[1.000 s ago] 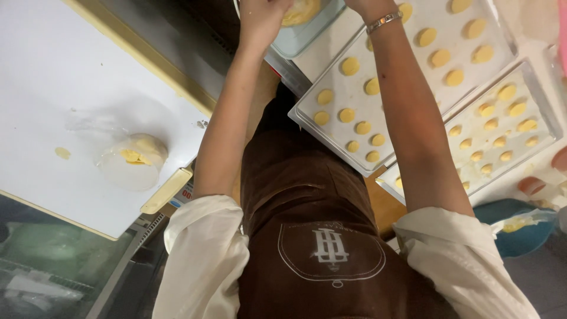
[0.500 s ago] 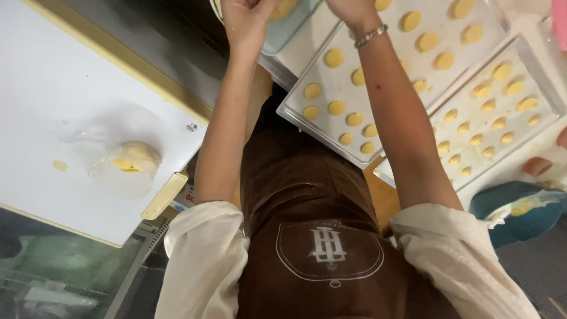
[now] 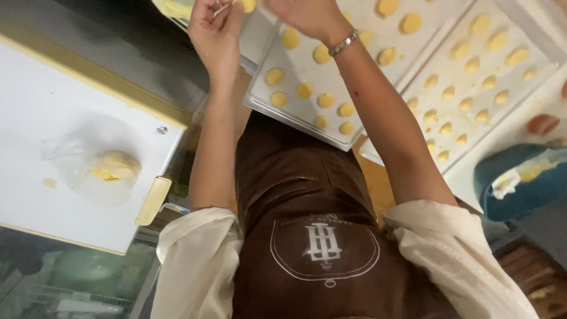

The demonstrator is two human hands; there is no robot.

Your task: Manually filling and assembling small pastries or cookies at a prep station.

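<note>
1. Where the white tabletop (image 3: 53,106) fills the left of the view, a pale yellow lump of dough (image 3: 112,168) lies under or in clear film, with a small yellow crumb (image 3: 49,182) to its left and a cream-coloured scraper (image 3: 153,201) at the near right edge.

2. Just right of that, the left hand (image 3: 215,35) is raised at the far edge of the view, fingers curled together around something thin (too small and blurred to name), close to a pale bowl (image 3: 171,9) that is mostly cut off.

3. In the middle, the near baking tray (image 3: 260,103) carries rows of small round yellow dough pieces (image 3: 304,90), set apart from one another on a pale sheet.

4. Above the tray, the right hand (image 3: 301,15), a metal bracelet (image 3: 344,43) on its wrist, hovers over the far rows; it is blurred, and I cannot tell whether it holds a piece or is empty.

5. The dough pieces look light, soft and easily dented, so I judge they want a gentle pinch at the sides or a lift from underneath, not a squeeze on top.

6. Further right, a second tray (image 3: 534,88) holds more of the same small rounds.

7. At the far right stands a blue bowl (image 3: 508,189) with yellow smears and a scrap of paper or film inside.

8. Nearest the camera is a brown apron (image 3: 307,236) between white sleeves.
</note>
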